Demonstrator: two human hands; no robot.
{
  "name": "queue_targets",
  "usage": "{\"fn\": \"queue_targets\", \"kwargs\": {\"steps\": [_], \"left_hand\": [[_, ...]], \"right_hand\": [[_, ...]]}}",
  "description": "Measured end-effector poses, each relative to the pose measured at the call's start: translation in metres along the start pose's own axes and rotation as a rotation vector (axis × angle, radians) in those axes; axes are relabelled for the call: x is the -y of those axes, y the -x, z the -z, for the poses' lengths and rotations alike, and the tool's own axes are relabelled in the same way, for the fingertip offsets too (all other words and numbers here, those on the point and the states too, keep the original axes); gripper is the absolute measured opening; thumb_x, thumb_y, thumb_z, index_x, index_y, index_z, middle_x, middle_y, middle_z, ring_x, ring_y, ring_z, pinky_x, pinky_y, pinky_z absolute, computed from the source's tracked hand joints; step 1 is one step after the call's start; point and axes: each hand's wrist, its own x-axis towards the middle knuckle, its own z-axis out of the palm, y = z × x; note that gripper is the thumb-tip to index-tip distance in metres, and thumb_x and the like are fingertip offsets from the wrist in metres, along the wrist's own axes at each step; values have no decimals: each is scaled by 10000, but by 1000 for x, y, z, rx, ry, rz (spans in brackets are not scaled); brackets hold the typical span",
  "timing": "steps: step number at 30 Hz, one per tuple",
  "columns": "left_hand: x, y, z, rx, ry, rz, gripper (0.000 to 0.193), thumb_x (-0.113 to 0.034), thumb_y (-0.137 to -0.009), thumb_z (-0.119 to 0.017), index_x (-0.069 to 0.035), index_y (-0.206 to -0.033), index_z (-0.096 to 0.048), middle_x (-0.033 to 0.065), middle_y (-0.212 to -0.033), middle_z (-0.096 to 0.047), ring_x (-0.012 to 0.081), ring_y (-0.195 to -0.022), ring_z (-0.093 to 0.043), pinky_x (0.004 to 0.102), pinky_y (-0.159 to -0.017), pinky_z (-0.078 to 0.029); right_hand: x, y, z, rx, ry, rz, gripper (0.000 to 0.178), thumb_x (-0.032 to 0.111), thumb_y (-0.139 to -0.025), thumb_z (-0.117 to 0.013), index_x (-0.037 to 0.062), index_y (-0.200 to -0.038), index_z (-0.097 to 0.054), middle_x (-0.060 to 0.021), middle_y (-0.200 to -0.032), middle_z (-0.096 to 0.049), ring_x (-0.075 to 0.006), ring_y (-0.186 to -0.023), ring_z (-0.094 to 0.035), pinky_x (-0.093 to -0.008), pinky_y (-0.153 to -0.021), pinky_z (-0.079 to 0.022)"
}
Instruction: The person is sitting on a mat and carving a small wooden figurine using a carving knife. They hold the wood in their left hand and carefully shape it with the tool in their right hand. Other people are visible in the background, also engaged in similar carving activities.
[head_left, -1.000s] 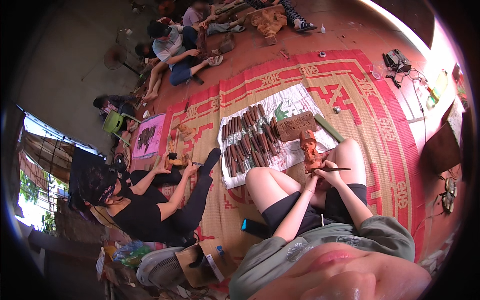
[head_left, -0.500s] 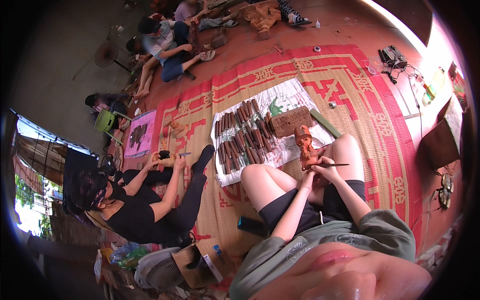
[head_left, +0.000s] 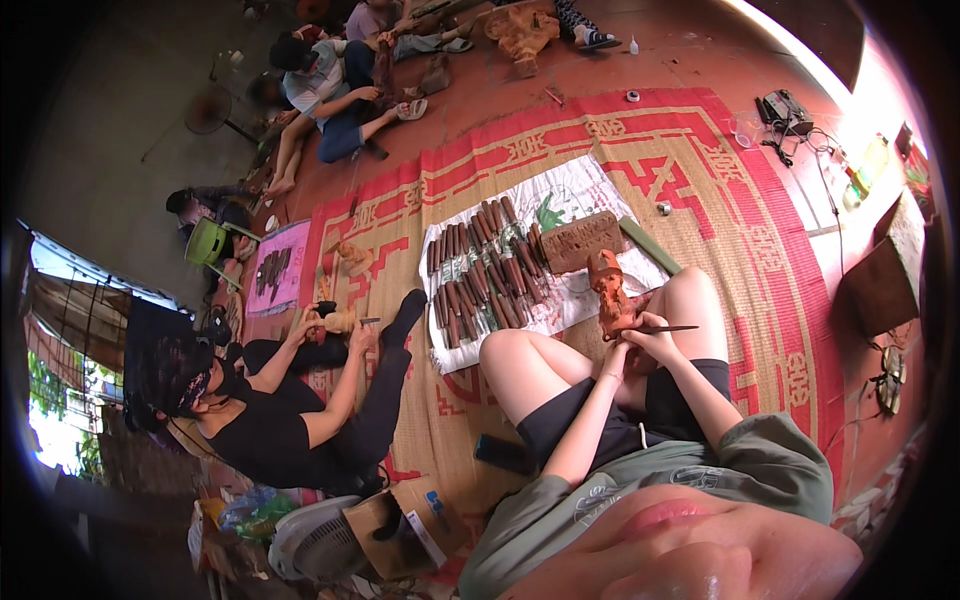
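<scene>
Between my bent knees a reddish-brown carved wooden figure (head_left: 608,287) stands tilted, its lower end toward me. My left hand (head_left: 614,360) is closed round that lower end, though the figure and my other hand partly cover its fingers. Just to the right, my right hand (head_left: 654,344) grips a slim dark carving chisel (head_left: 680,328). The chisel's handle sticks out to the right; its tip is hidden at the wood. Beyond my knees, several wood-handled chisels (head_left: 470,262) lie in rows on a white cloth (head_left: 590,182).
A brown block (head_left: 582,243) and a green bar (head_left: 650,247) lie by the chisels. On the patterned mat (head_left: 780,300) to my left, a co-worker (head_left: 265,420) holds a pale carving (head_left: 340,321) and a tool. A dark phone (head_left: 503,454) and cardboard box (head_left: 410,525) are near my left side.
The co-worker on the left has shifted the hand with the tool slightly toward me. My own hands, the figure and my chisel look almost unmoved.
</scene>
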Motion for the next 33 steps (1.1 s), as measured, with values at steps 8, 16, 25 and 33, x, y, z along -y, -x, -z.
{"fn": "queue_targets", "kwargs": {"steps": [8,16,25,33], "left_hand": [[-6,7,-8,6,-30,-7,186,-284,-762,-590,-109,-815,-555,-2,-633,-542,107,-501,-511,219,-432,-397],[-8,9,-2,15,-15,-58,178,-277,-766,-587,-108,-810,-555,1,-613,-547,110,-448,-491,215,-405,-379],[-21,16,2,51,103,-30,185,-303,-809,-567,-128,-843,-520,-5,-589,-525,106,-452,-508,224,-408,-406],[-21,21,-4,18,23,8,235,-338,-822,-573,-107,-803,-533,18,-616,-546,123,-474,-500,241,-440,-387]], "right_hand": [[0,0,2,-2,10,13,189,27,-733,-675,21,-723,-486,-64,-710,-616,-93,-663,-583,-214,-572,-474],[6,-3,-5,-16,195,61,185,65,-721,-689,11,-715,-513,-47,-672,-604,-79,-622,-561,-228,-544,-466],[17,-10,-26,-79,690,346,203,98,-667,-705,-4,-671,-529,-89,-598,-546,-151,-512,-516,-270,-511,-441],[18,-6,-18,-125,556,297,192,78,-695,-705,-4,-668,-534,-76,-596,-573,-111,-545,-539,-259,-500,-444]]}}
